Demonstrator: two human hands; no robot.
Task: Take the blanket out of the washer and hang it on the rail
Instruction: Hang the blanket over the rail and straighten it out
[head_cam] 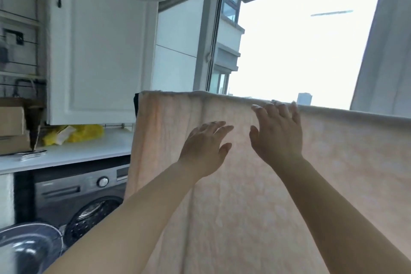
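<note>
Both hands are up in front of the blanket [255, 184] with fingers straight and spread, and neither one grips anything. On the left side, the left hand [205, 148] is flat near the cloth, below the top fold; it looks like it touches the blanket, but that is hard to tell. Just to its right, the right hand [278, 133] reaches higher, and its fingertips [277, 104] lie at the top fold. The blanket is out of the washer [89, 196] and hangs over the rail, which is hidden under the fold. The washer sits low on the left with its door [24, 249] open. The job looks almost done, with only smoothing left. A few things could go wrong. A hard push on the cloth could slide it along the rail and bunch it up. If more cloth hangs on one side than the other, its weight could drag the whole blanket off. The open door could also bump the person's legs.
</note>
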